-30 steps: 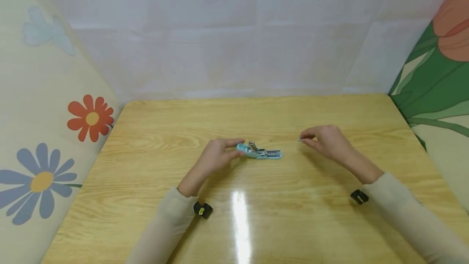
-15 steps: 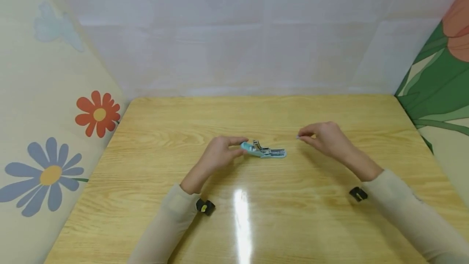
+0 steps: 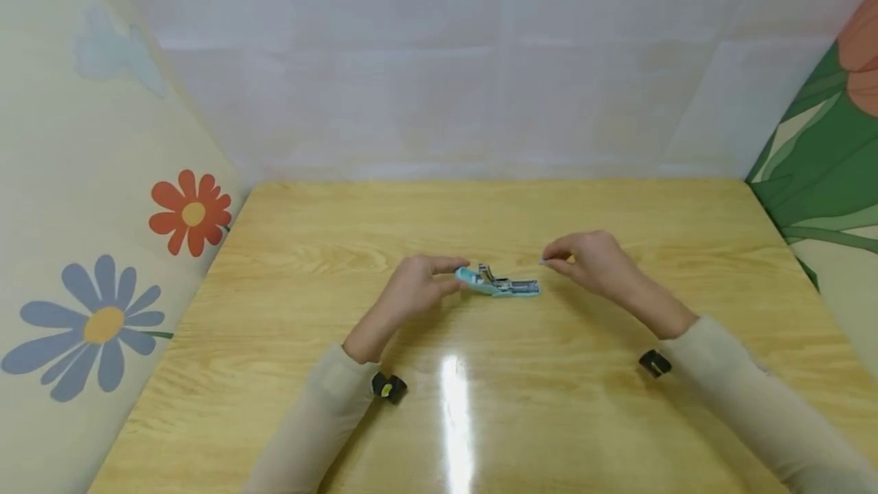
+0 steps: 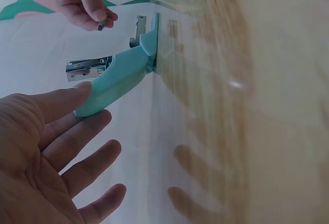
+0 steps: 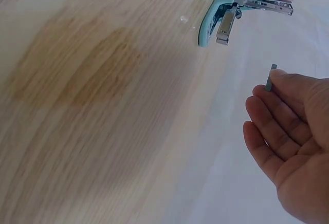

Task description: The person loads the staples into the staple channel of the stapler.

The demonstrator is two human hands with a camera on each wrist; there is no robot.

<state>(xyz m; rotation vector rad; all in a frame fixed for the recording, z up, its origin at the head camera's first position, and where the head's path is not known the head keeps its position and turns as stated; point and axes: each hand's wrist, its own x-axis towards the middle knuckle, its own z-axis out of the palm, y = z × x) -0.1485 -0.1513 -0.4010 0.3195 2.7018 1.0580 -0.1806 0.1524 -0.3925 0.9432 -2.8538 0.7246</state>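
Observation:
A light teal stapler (image 3: 495, 287) stands opened up on the table, its metal magazine parts exposed. My left hand (image 3: 414, 290) pinches its rear end between thumb and fingers; in the left wrist view the stapler's teal body (image 4: 121, 75) slants up from the tabletop to that grip. To the right, my right hand (image 3: 597, 265) hovers above the table, apart from the stapler. Between its thumb and index finger it pinches a small grey strip of staples (image 5: 271, 77), which shows only as a tiny speck in the head view.
The wooden table (image 3: 329, 227) has a glossy light streak near its front. A pale cloth wall (image 3: 411, 113) rises behind it. Flower-patterned panels (image 3: 103, 174) border the left and right sides. Dark wrist-worn devices (image 3: 389, 388) sit under both cuffs.
My right hand has moved left with the staple strip, closer to the stapler. The left hand keeps its hold on the stapler. The head view has shifted slightly.

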